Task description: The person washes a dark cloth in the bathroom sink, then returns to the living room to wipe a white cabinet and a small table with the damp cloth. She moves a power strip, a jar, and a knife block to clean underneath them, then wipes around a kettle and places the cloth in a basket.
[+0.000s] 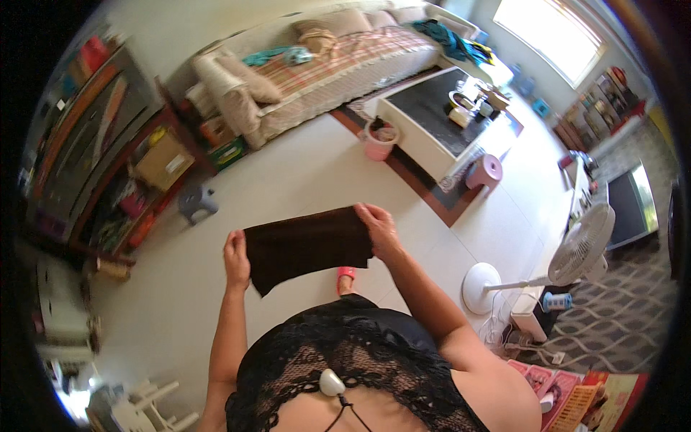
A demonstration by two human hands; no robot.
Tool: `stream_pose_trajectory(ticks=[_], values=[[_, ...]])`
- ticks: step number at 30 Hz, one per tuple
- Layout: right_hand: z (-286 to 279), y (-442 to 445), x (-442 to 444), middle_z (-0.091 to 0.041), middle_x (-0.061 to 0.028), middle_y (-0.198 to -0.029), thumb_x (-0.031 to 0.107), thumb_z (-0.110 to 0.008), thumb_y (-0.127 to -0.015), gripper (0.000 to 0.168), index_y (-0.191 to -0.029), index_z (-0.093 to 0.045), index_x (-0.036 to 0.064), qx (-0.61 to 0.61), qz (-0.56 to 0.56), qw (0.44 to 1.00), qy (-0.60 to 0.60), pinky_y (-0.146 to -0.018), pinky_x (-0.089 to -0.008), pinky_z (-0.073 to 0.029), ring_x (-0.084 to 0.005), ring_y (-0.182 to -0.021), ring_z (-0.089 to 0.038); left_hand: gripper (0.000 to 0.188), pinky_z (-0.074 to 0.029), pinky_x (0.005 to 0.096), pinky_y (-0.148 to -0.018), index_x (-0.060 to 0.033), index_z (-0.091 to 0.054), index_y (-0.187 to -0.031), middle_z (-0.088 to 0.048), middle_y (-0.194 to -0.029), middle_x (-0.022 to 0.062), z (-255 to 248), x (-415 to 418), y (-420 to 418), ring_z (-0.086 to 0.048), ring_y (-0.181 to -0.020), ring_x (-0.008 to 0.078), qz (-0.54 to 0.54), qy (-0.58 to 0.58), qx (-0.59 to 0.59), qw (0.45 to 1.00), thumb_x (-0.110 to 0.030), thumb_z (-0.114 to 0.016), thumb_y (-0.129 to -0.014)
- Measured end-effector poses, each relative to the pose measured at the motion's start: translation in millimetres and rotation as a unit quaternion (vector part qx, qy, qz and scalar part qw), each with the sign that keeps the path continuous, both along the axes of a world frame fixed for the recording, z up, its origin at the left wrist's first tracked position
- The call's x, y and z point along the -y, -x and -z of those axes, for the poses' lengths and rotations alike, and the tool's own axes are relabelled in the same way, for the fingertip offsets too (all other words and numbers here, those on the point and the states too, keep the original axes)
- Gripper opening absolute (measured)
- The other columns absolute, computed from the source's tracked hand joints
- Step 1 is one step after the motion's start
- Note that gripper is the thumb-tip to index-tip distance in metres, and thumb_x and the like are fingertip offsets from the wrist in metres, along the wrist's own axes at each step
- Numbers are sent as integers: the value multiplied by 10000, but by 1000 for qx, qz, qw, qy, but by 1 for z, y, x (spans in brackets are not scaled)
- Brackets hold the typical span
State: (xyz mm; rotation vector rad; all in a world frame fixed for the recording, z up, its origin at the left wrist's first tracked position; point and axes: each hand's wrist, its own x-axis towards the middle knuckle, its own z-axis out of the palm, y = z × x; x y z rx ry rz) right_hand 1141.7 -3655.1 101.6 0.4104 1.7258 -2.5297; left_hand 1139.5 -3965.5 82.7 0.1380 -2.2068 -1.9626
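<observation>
A dark brown, folded cloth [307, 245] is stretched between my two hands at about waist height, above the tiled floor. My left hand [236, 260] grips its left end, the fingers curled over the edge. At the upper right corner, my right hand [381, 231] pinches the cloth with the thumb on top. The cloth's lower left corner hangs down to a point. Below it, a red shoe [346, 276] on my foot shows on the floor. I cannot tell from this view what kind of cloth item it is.
Ahead stand a sofa [334, 70], a black-topped coffee table [426, 108], a pink bucket [381, 141] and a purple stool [485, 171]. A white standing fan [580, 245] is at right, with cables by its base. Leftward are a small grey stool [197, 203] and a wooden cabinet [108, 156].
</observation>
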Motion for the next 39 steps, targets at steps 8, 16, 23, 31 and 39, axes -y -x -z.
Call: stream_pose_trajectory(ticks=[8, 16, 23, 31, 39], values=[[-18, 151, -1, -531, -156, -1227, 81, -647, -768, 413, -1153, -520, 4, -223, -127, 910, -325, -914, -383, -445, -283, -1102, -525, 536, -468, 359, -875, -18, -498, -1192, -565, -1133, 116, -12, -73, 146, -563, -1021, 232, 158, -325, 221, 906, -482, -397, -942], [-29, 227, -34, -561, -108, -1208, 89, -631, -727, 202, -925, -670, 81, -359, -265, 763, -468, -763, -382, -513, -284, -1055, -573, 241, -518, 349, -783, -63, -458, -1115, -574, -1053, 87, -18, -157, 270, -595, -918, 216, 192, -320, 213, 903, -167, -542, -915], [6, 280, -111, -595, -58, -1075, 224, -637, -862, 183, -985, -635, 88, -201, -99, 970, -99, -782, -296, -500, -177, -911, -593, 289, -516, 364, -812, -43, -413, -1210, -532, -1129, 90, -36, -240, 374, -575, -983, 213, 306, -226, 158, 912, -92, -492, -936], [20, 261, -212, -463, -83, -1319, 623, -317, -893, 657, -1363, -377, 168, -195, 158, 877, 410, -980, -458, -382, -243, -1167, -476, 349, -430, 357, -918, -56, -523, -1076, -480, -1297, 151, -101, -406, 359, -502, -1137, 322, 717, 241, -228, 613, -40, -659, -755], [60, 144, -347, -458, -106, -1321, 402, -306, -973, 495, -1342, -382, 82, -252, 355, 793, 427, -1037, -465, -349, -291, -1203, -455, 238, -468, 358, -853, -46, -554, -1074, -589, -1172, 118, -9, -524, 431, -579, -1046, 254, 695, 236, -81, 675, -71, -607, -843]])
